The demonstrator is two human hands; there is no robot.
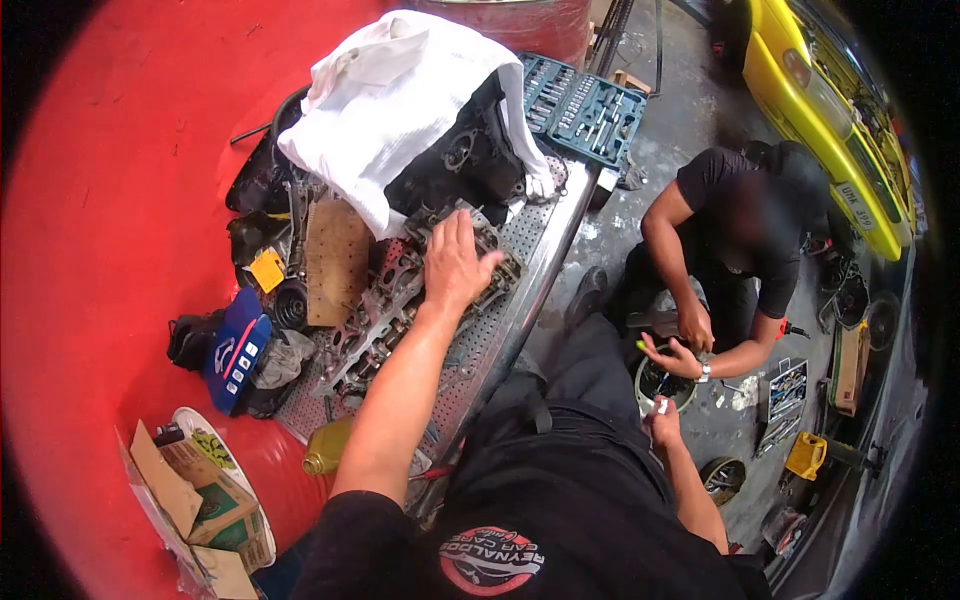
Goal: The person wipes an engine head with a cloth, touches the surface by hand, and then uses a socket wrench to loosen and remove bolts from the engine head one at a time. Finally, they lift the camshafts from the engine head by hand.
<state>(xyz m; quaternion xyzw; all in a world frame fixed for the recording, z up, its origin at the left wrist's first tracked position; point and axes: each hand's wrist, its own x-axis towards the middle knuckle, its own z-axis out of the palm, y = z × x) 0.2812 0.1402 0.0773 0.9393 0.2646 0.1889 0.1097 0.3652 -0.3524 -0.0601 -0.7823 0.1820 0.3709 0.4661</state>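
Observation:
My left hand lies flat with fingers stretched out on top of a metal cylinder head, which rests on a perforated metal bench. Down at my side, my right hand is closed, with a small white thing at its fingertips that is too small to name. Just beyond that hand is a round container with dark contents. A crouching co-worker in dark clothes has both hands over this container, one showing a bright yellow-green spot at a fingertip.
A white cloth drapes over dark engine parts. At the bench's far end sits an open socket set. Cardboard boxes fill a drum top at lower left. A yellow car, a tool tray and a yellow case are on the right.

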